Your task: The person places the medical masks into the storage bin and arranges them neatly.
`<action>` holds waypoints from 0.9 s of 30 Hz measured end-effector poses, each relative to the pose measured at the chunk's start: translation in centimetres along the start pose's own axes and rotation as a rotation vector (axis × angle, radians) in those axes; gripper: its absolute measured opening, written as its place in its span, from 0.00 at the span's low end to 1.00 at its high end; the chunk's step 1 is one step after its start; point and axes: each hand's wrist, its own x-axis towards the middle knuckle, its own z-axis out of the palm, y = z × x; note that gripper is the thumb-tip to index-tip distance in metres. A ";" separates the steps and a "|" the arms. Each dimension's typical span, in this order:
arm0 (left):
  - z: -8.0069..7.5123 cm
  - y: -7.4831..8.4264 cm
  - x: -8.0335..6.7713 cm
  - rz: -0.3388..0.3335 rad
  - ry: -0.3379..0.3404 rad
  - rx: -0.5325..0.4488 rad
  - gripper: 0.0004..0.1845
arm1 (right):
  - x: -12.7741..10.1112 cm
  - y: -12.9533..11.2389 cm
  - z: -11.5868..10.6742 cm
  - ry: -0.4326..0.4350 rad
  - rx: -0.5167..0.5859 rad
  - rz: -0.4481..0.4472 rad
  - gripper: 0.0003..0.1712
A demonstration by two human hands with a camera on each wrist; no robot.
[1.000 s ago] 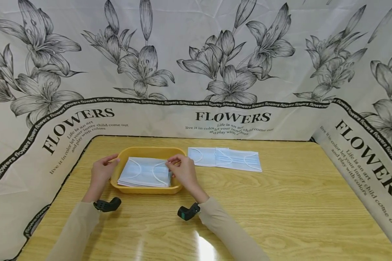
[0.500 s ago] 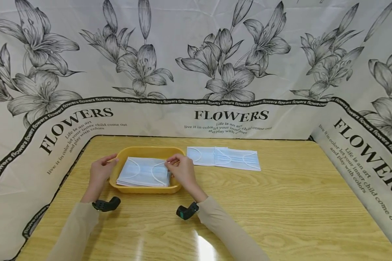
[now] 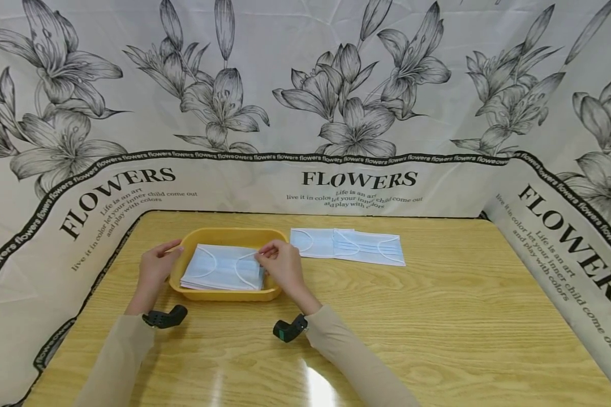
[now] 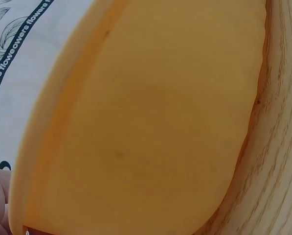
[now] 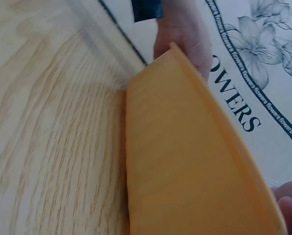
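A yellow plastic tray [image 3: 224,296] with raised walls stands at the left of the table in the head view. Inside it lies a stack of light blue disposable face masks [image 3: 219,268], white ear loops on top. At the tray's left end, my left hand [image 3: 155,267] grips the rim with thumb and fingertips. My right hand [image 3: 285,265] reaches over the right end and pinches the top mask near its right ear loop. The tray's outer wall [image 4: 146,117] fills most of the left wrist view. In the right wrist view, the masks are hidden behind the tray wall [image 5: 185,147].
Two or more overlapping face masks [image 3: 369,247] lie flat on the table to the right of the tray. The wood-grain table [image 3: 438,328] extends right and forward. A white flower-printed cloth [image 3: 259,186] hangs behind and along both sides.
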 end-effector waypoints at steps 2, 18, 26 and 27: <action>0.0 0.1 0.0 0.000 -0.002 -0.008 0.26 | 0.1 -0.1 0.0 0.010 -0.008 0.006 0.05; -0.2 0.4 0.3 -0.012 -0.006 0.026 0.25 | 0.1 -0.2 0.0 0.016 -0.040 0.033 0.04; -0.4 0.6 0.7 -0.041 -0.049 0.005 0.26 | 0.3 -0.2 0.0 0.000 -0.008 0.050 0.04; -0.5 0.6 0.6 -0.044 -0.060 0.001 0.27 | 0.3 -0.2 0.0 -0.002 -0.004 0.053 0.04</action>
